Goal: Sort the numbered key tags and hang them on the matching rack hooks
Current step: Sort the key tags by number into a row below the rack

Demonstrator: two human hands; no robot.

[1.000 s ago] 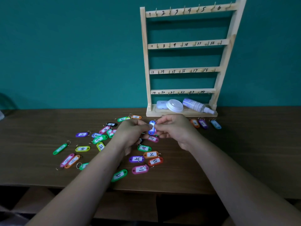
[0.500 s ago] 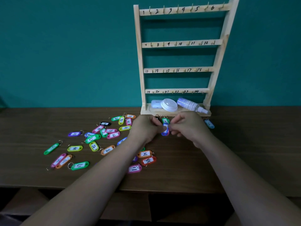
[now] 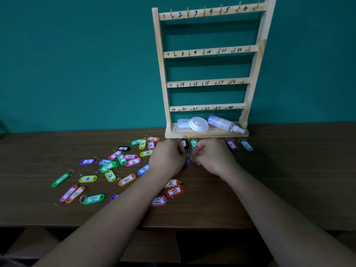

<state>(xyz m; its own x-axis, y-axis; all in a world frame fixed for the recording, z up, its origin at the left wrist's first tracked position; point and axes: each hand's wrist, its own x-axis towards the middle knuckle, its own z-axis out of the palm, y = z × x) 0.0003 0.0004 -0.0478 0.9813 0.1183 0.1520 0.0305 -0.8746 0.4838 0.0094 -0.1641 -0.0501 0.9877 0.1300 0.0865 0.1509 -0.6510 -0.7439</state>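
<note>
Blue tag (image 3: 188,159), held just before the rack (image 3: 209,82).
Left hand (image 3: 167,157) and right hand (image 3: 212,157) pinch it, number hidden; it has moved off the loose tags (image 3: 126,179) toward the sorted row (image 3: 194,144) at the rack's foot, likely its next place.

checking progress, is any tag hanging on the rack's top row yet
No, the top-row hooks of the rack are all bare.
</note>
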